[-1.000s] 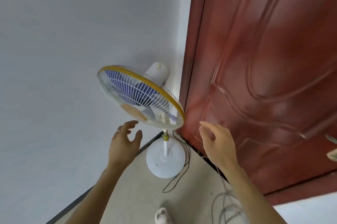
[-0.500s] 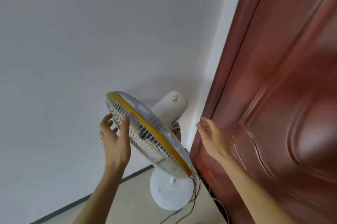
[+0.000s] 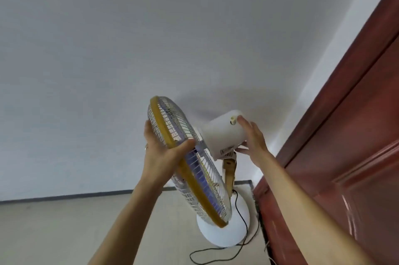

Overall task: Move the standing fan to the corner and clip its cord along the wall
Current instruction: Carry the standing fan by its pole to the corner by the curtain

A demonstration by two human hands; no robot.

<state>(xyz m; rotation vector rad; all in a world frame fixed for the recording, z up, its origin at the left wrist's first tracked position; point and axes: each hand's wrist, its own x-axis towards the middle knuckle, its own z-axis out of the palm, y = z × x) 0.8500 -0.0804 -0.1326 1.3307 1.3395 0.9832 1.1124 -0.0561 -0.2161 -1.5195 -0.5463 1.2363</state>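
Observation:
The standing fan (image 3: 194, 167) has a white wire cage with a yellow rim and blue blades. It stands on its round white base (image 3: 224, 236) in the corner between the white wall and the red door. My left hand (image 3: 162, 154) grips the yellow rim of the cage, thumb across the front. My right hand (image 3: 251, 141) holds the white motor housing (image 3: 222, 133) from behind, a finger next to its top knob. The black cord (image 3: 239, 217) runs down from the neck, over the base, and loops loose on the floor.
A dark red door (image 3: 345, 156) fills the right side, its bottom edge close to the fan's base. The white wall (image 3: 129, 48) with a dark skirting strip (image 3: 86, 196) runs behind. Beige floor (image 3: 64, 232) extends to the left.
My left hand closed on the fan's yellow rim and my right hand moved from open air onto the motor housing. The fan head has turned more edge-on; the view has shifted closer.

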